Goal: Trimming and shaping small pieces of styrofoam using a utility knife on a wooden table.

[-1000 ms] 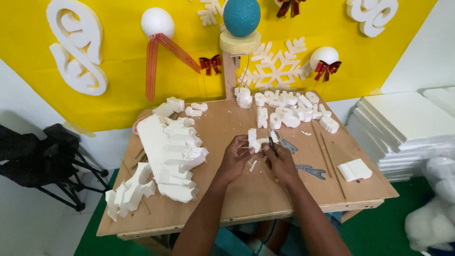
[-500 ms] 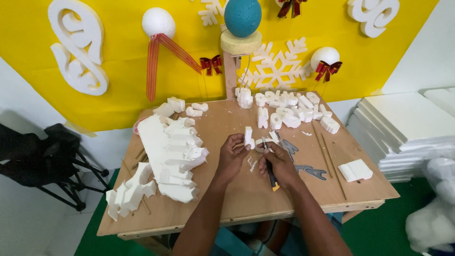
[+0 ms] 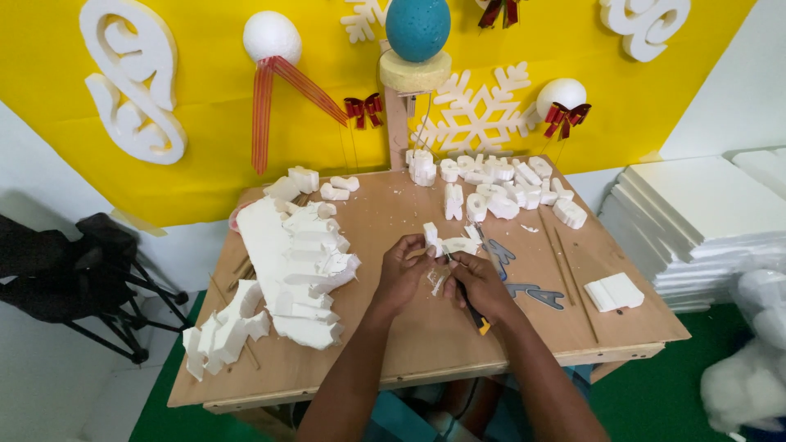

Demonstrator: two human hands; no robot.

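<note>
1. The yellow wall panel carries white foam ornaments, out of the working area.
2. The brown wooden desk bears all work pieces within reach.
3. The large jagged white foam offcut lies at desk left, apart from the hands.
4. Cut white foam shapes are grouped along the far edge, apparently set aside.
5. The left hand has its grip closed round a small white foam piece, raised above desk centre, steadying it.
6. The right hand has its grip closed on a yellow-ended craft knife, tip against that piece.
</note>
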